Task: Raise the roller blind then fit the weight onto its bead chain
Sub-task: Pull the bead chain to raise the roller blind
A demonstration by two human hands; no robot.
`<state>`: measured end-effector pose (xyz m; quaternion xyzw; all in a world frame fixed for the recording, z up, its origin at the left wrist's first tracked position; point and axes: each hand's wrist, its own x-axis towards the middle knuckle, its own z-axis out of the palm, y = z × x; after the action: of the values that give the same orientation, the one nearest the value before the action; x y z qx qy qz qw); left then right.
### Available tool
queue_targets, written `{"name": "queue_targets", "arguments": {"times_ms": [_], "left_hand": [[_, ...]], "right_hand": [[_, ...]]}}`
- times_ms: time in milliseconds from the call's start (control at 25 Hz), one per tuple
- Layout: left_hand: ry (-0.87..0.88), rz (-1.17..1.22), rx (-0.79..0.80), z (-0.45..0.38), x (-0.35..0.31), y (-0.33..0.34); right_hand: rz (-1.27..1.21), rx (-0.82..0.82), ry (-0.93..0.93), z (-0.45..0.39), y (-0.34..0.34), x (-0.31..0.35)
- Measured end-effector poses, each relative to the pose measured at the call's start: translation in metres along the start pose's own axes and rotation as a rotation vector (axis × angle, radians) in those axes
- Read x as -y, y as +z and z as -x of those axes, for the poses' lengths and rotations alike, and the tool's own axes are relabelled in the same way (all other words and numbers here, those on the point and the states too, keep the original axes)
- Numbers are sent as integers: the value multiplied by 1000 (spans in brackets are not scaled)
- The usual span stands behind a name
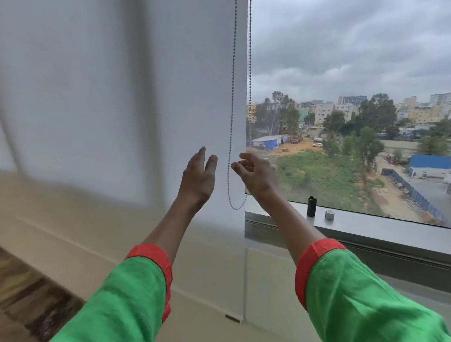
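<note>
The roller blind (114, 86) hangs well down over the left part of the window, its lower edge blurred and lying near sill height, so raising it looks barely begun. Its bead chain (231, 119) drops in two strands along the blind's right edge and closes in a loop just above the window sill (373, 227).

The right hand (255, 173) is at the chain with its fingers curled and thumb and forefinger brought narrowly together beside the front strand; whether they actually pinch the beads I cannot tell. The left hand (199, 177) is spread wide, palm toward the chain, just to the left of it and touching nothing.

To do this step well, I would judge that one strand should be picked and pulled straight down in line with the chain, hand over hand, with the other hand taking the next hold higher up so the beads do not slip back. Pulling sideways might make the chain jump its sprocket.

On the sill, to the right of the loop, stand a small dark cylinder (312, 206) and a small grey piece (329, 215), close together; one is probably the weight. Neither visibly holds anything, and no other container shows.
</note>
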<state>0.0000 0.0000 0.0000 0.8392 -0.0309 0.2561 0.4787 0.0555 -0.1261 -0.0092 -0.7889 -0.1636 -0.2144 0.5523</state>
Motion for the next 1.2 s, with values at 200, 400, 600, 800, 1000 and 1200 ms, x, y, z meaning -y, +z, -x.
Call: {"name": "queue_targets", "arguments": {"times_ms": [200,400,600,800,1000,1200], "left_hand": [[-82,198,-51,-32,-2,6],[-128,294,-96,-55,-15,18],[-105,325,-93,-73,-34,38],[-72,649,-74,-82,-57,59],[21,689,-96,-85,-49,65],[93,712,-73,-72,-42,55]], "right_hand": [[-209,107,91,-34,27,-20],[-444,170,58,-45,32,-36],[-478,229,-52,-41,24,-53],[-503,220,-106,-34,18,-68],[-483,246,-156,-26,15,-65],[-478,297,-160,-18,13,-58]]}}
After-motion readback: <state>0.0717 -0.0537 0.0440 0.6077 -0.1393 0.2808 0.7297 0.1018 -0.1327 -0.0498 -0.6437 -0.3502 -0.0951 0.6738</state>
